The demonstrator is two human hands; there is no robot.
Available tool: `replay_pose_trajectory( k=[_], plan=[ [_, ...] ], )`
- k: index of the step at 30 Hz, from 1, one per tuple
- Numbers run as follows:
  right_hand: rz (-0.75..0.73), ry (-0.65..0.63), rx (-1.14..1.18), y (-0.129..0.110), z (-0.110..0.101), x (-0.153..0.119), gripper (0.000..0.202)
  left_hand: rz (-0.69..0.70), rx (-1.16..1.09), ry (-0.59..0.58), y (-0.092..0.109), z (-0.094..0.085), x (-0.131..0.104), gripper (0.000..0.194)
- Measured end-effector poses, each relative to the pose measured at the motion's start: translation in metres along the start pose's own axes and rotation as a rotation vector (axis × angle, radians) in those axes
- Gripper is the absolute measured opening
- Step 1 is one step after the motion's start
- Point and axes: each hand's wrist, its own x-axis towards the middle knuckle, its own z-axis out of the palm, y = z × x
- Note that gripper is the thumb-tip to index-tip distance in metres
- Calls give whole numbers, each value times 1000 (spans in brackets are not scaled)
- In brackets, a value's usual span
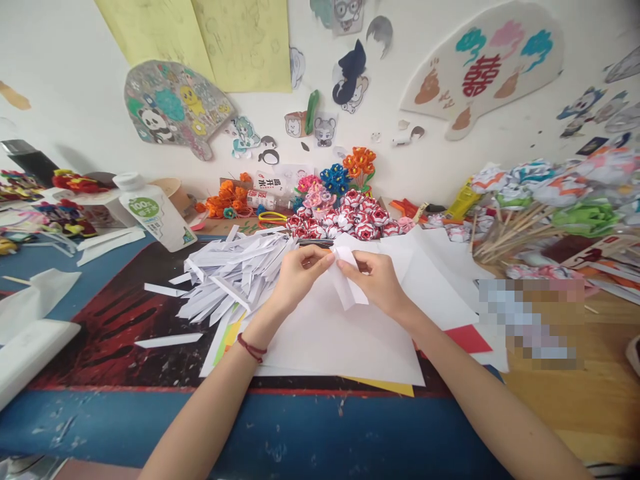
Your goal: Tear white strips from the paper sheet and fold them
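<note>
You hold a white paper strip (pixel 350 283) above the stacked white sheets (pixel 345 340), both hands meeting over it. Left hand (pixel 299 275) pinches the strip's upper end between thumb and fingertips; right hand (pixel 379 280) pinches just beside it, strip tail hanging below (raised off the sheets, likely so the paper can bend freely). Forearms converge from the near edge, wrists slightly lifted. Heap of cut strips (pixel 235 273) lies left, within reach; paper flowers (pixel 345 220) behind.

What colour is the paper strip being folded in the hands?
White; the paper strip shows best in the head view, pinched between the left hand and right hand.
</note>
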Motion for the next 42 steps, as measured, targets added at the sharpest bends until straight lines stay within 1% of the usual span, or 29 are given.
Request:
replay_pose_trajectory(
  k=[3,10,18,22,28,31,36,42],
  plan=[
    [-31,6,-29,0,-1,0,42,-3,-16,-40,2,-5,0,28],
    [-106,-7,-120,-5,-3,0,44,97,176,3,1,-4,-1,23],
    [-65,-99,-106,-4,-1,1,39,200,366,36,2,-2,-3,18],
    [-60,-100,-96,-4,1,0,39,226,421,53,0,-1,-3,18],
    [-63,-63,-133,-2,-1,0,40,179,388,55,0,-3,-1,27],
    [-79,-38,-146,-2,-2,0,41,179,351,47,0,-4,0,22],
    [-110,-22,-166,-3,-1,0,42,210,351,40,0,-4,-1,17],
    [-73,-47,-135,-2,-1,0,40,209,387,24,-2,-2,-1,18]
  ],
)
